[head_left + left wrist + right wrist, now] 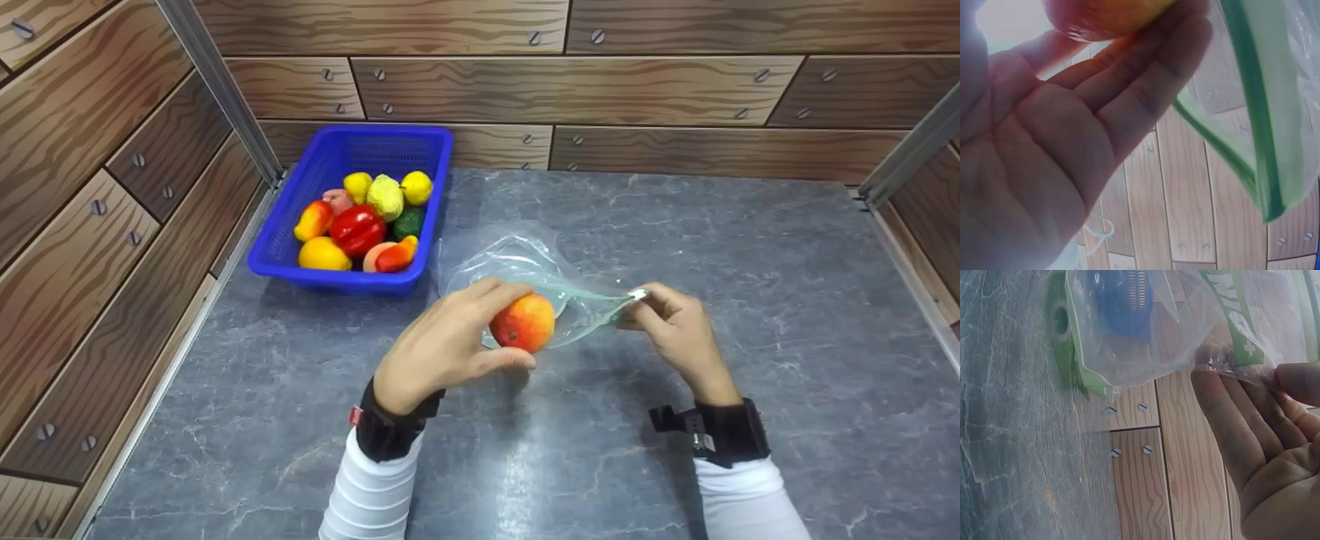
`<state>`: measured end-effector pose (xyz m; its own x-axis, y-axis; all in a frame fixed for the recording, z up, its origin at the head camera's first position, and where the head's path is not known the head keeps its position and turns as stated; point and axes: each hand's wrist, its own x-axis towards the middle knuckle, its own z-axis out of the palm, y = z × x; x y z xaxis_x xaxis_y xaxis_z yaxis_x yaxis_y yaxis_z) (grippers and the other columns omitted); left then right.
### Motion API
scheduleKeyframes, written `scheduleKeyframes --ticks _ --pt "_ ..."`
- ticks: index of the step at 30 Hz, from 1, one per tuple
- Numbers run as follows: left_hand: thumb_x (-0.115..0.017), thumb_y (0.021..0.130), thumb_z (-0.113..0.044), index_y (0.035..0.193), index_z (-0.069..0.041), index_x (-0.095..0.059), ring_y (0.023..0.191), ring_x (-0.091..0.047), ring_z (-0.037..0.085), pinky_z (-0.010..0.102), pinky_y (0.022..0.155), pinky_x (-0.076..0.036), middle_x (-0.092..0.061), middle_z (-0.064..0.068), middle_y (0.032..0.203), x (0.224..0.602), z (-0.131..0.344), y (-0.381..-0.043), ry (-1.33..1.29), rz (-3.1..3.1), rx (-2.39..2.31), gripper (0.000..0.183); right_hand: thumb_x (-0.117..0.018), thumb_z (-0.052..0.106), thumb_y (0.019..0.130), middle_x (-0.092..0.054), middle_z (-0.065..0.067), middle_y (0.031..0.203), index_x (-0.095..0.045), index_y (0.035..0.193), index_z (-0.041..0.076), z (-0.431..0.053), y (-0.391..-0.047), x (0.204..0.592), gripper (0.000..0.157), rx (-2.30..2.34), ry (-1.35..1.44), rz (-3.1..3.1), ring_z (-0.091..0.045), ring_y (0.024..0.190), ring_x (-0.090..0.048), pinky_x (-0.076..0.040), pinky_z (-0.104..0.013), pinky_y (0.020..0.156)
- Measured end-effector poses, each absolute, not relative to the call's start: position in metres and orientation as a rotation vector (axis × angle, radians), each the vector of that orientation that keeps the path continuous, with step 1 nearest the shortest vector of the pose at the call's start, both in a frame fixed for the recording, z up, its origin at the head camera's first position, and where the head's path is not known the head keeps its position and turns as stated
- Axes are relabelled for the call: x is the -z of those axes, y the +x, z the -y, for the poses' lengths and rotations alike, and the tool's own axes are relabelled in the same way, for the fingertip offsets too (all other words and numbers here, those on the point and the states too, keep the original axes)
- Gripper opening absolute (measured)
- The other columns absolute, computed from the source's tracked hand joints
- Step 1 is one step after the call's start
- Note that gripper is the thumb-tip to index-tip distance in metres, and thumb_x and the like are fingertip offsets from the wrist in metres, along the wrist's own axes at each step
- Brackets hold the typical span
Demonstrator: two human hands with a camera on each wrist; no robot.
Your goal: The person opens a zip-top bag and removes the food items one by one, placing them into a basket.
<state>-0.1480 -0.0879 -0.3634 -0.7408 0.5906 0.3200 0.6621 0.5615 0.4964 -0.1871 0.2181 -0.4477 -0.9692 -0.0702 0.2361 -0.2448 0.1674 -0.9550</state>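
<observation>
My left hand (pixel 442 341) holds a round, red-and-yellow fruit (pixel 523 322) between its thumb and fingers, at the mouth of a clear plastic bag (pixel 502 259). In the left wrist view the fruit (pixel 1106 17) is cut off by the top edge, fingers beneath it. With thumb and fingertips my right hand (pixel 677 330) pinches the bag's right-hand edge. Green strips line the bag's opening, which stands spread apart. The right wrist view shows the bag (pixel 1134 354) with a green band bearing white letters, its rim caught at the fingertips.
A blue plastic basket (pixel 262 255) stands at the back left, holding several fruits and vegetables, among them a red bell pepper (pixel 358 230) and lemons. Wood-patterned walls (pixel 577 90) enclose the grey marbled tabletop (pixel 787 300) at the back and sides.
</observation>
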Motion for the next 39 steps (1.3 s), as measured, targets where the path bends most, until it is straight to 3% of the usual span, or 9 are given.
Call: scheduleKeyframes --ticks 6,15,24,29,32,35,39 --pt "-0.086 0.080 -0.045 0.138 -0.009 -0.062 0.102 -0.065 0.014 0.027 0.087 -0.057 -0.069 0.003 0.122 0.363 0.096 -0.152 -1.069 2.551 1.020 0.072 -0.053 -0.016 0.095 -0.074 -0.010 0.084 -0.066 0.095 -0.015 -0.218 -0.187 0.448 0.013 -1.911 0.311 2.294 -0.014 0.076 -0.074 -0.063 -0.033 0.076" --pt "-0.087 0.079 -0.042 0.135 -0.007 -0.064 0.095 -0.062 0.013 0.027 0.081 -0.057 -0.068 0.004 0.116 0.364 0.106 -0.158 -1.009 2.396 1.131 0.070 -0.054 -0.017 0.095 -0.075 0.004 0.083 -0.066 0.097 -0.017 -0.217 -0.189 0.449 0.012 -1.899 0.331 2.285 -0.013 0.076 -0.074 -0.063 -0.032 0.075" --pt "-0.092 0.076 -0.025 0.139 -0.002 -0.061 0.113 -0.063 0.015 0.030 0.095 -0.056 -0.068 0.009 0.128 0.364 0.114 -0.164 -0.953 2.248 1.248 0.074 -0.054 -0.017 0.095 -0.074 0.003 0.084 -0.066 0.097 -0.018 -0.217 -0.188 0.450 0.012 -1.913 0.321 2.285 -0.013 0.075 -0.074 -0.063 -0.032 0.075" --pt "-0.089 0.080 -0.028 0.142 -0.003 -0.058 0.115 -0.064 0.017 0.034 0.099 -0.054 -0.066 0.010 0.132 0.363 0.120 -0.168 -0.845 2.241 1.247 0.074 -0.055 -0.016 0.095 -0.075 0.004 0.085 -0.067 0.098 -0.016 -0.217 -0.188 0.450 0.013 -1.905 0.317 2.290 -0.013 0.077 -0.074 -0.063 -0.032 0.076" --pt "-0.088 0.081 -0.031 0.144 -0.005 -0.057 0.113 -0.064 0.018 0.038 0.104 -0.046 -0.066 0.009 0.132 0.362 0.125 -0.169 -0.772 2.230 1.215 0.075 -0.055 -0.017 0.095 -0.075 0.004 0.085 -0.067 0.098 -0.016 -0.218 -0.189 0.450 0.013 -1.900 0.317 2.291 -0.012 0.077 -0.074 -0.063 -0.032 0.076" --pt "-0.086 0.083 -0.034 0.144 -0.004 -0.056 0.111 -0.065 0.021 0.039 0.098 -0.048 -0.066 0.011 0.132 0.363 0.129 -0.172 -0.724 2.186 1.230 0.075 -0.054 -0.018 0.094 -0.075 0.004 0.085 -0.066 0.098 -0.018 -0.218 -0.189 0.451 0.012 -1.912 0.314 2.287 -0.013 0.077 -0.074 -0.063 -0.032 0.075" --pt "-0.078 0.087 -0.050 0.144 -0.002 -0.056 0.107 -0.063 0.020 0.033 0.081 -0.056 -0.065 0.012 0.131 0.364 0.135 -0.176 -0.662 2.113 1.264 0.078 -0.054 -0.018 0.094 -0.074 0.003 0.085 -0.065 0.098 -0.018 -0.218 -0.189 0.451 0.012 -1.916 0.310 2.286 -0.013 0.076 -0.074 -0.063 -0.032 0.075"
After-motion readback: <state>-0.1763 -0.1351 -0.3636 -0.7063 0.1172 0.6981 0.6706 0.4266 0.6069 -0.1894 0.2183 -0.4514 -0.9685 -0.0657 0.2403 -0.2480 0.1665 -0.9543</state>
